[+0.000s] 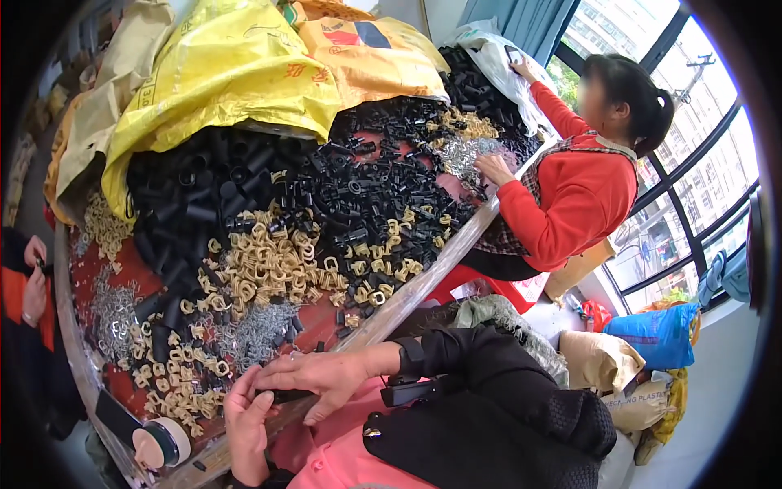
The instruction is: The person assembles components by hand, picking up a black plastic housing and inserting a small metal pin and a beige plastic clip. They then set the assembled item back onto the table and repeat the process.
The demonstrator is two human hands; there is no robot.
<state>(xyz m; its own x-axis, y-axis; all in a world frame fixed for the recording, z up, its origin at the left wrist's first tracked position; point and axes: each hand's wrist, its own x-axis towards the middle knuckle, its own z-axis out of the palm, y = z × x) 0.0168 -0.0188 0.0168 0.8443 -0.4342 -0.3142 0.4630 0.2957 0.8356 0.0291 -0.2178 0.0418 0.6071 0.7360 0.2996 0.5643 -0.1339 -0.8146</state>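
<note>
At the near edge of the table my left hand (248, 420) is raised, palm toward me, with its fingers curled and thumb bent inward. My right hand (330, 376) reaches across from the right, and its fingertips meet those of the left. A small black plastic part (287, 396) shows between the two hands, mostly covered by the right one. Just beyond my hands lie a heap of thin silvery metal clips (254, 332) and a larger pile of tan U-shaped pieces (269, 261). Black plastic tubes (187, 204) are heaped farther back.
Yellow (228, 73) and orange woven sacks (371, 61) spill parts at the far side. An open round tub (167, 442) stands at the near left corner. A co-worker in red (562, 196) reaches over the right edge; another person's hands (34, 281) are at far left. Filled sacks (603, 363) stand right.
</note>
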